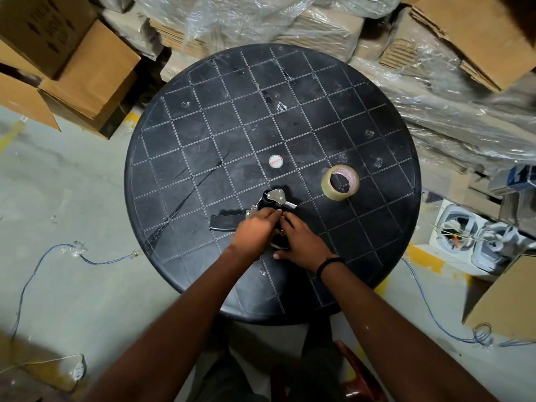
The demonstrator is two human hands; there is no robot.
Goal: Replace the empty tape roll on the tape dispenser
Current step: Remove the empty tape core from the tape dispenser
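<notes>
Hidden or unclear: the middle of the dispenser (268, 210) lies under both hands, so its hub and any roll on it cannot be made out. Only the black handle, pointing to 9 o'clock, and the metal plate at 12 o'clock show plainly. Part of a dark round piece peeps out under the right hand at 6 o'clock; what it is cannot be told.

Left hand (255, 233): one, over the dispenser body, fingers curled down onto it; they seem to grip it, though the contact is hidden. Right hand (301, 245): one, just beside the left and touching it at the fingertips, fingers bent onto the same body; a black band (329, 264) sits on its wrist.

Dispenser: one, on the table (203, 158), just 6 o'clock of the table's centre.

Tape roll (340, 182): one, clear-brown, full, lying flat with its hole up, at 2 o'clock from the dispenser and apart from it.

Cap (275, 162): one, small, white, round, with red print too small to read, at the table's centre.

Surface: round black table, scored in a grid of squares, scuffed and dusty.

Room: grey concrete floor with yellow line marks. Cardboard boxes (72, 62) at 10 o'clock, plastic-wrapped flat cartons (261, 24) at 12 to 3 o'clock, number uncertain. Blue cables (29, 285): two, one at 8 o'clock, one at 4 o'clock. A red seat edge (356, 378) is cut off at 6 o'clock.
</notes>
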